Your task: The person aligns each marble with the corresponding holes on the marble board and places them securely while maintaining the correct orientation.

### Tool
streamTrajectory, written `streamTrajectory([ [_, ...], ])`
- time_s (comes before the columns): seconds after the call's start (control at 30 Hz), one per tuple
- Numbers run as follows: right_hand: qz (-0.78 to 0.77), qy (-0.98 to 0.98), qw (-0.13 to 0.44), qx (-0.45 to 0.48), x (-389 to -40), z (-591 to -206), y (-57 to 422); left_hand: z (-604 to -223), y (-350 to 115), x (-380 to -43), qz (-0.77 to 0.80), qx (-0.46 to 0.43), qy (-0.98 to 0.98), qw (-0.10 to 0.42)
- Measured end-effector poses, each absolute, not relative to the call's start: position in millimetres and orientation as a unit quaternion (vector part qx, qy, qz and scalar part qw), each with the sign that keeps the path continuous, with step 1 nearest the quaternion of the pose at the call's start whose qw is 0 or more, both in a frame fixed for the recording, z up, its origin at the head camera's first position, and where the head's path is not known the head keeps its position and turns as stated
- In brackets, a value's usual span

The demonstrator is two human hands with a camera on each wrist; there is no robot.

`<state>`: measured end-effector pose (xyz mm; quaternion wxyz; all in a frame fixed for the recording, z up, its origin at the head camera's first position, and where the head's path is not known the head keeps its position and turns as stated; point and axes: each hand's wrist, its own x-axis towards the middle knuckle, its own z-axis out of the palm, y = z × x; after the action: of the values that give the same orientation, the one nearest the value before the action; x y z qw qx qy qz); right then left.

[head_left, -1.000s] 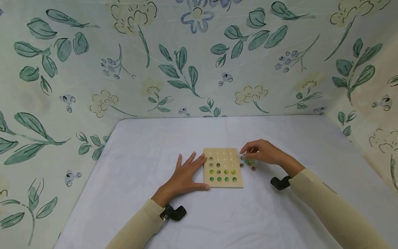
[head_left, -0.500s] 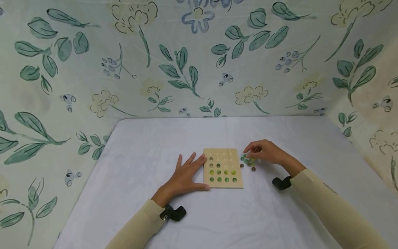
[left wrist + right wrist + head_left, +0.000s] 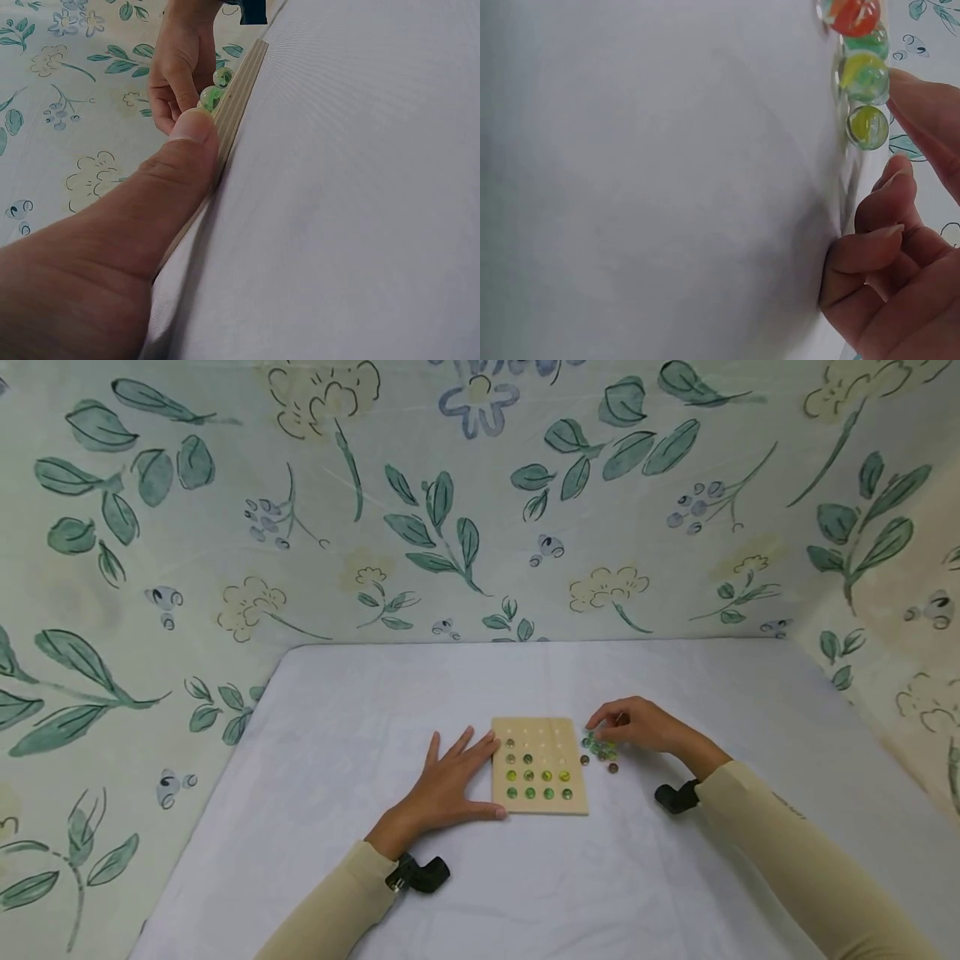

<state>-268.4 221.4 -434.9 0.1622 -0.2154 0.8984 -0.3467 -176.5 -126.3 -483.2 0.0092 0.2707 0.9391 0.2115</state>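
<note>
A square wooden board [image 3: 551,747] with rows of small hollows lies on the table. Several glass marbles [image 3: 530,793] sit in its nearer rows, and a few up its left column. My left hand [image 3: 442,785] rests with spread fingers against the board's left edge, its thumb [image 3: 161,180] at the near corner. To the right of the board lies a loose cluster of marbles [image 3: 602,750], green, yellow and brownish. My right hand [image 3: 641,727] reaches over this cluster, thumb and index finger apart. In the right wrist view a yellow-green marble [image 3: 865,77] is beside the upper digit; the other fingers are bent.
A white cloth [image 3: 360,710] covers the table. Two brown marbles lie slightly apart from the cluster, one of them a brown marble [image 3: 613,768] at its near side. Behind the table hangs a floral curtain [image 3: 480,560]. Each wrist wears a black camera [image 3: 427,874].
My right hand has shifted slightly right, away from the board's edge, and now hovers at the marble cluster. My left hand and the board keep their place.
</note>
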Motion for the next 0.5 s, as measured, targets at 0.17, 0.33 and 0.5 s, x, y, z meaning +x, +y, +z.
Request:
streamTrajectory([
  [0.17, -0.348, 0.896, 0.162, -0.223, -268.4, -433.0, 221.4, -483.1, -126.3, -177.6, 0.216, 0.271, 0.938, 0.008],
  [0.33, -0.341, 0.898, 0.167, -0.222, -268.9, -433.0, 221.4, -484.6, -126.3, -178.8, 0.210, 0.269, 0.940, 0.010],
  [0.5, -0.335, 0.900, 0.174, -0.219, -269.4, -435.4, 221.5, -484.8, -126.2, -178.4, 0.210, 0.265, 0.941, 0.017],
])
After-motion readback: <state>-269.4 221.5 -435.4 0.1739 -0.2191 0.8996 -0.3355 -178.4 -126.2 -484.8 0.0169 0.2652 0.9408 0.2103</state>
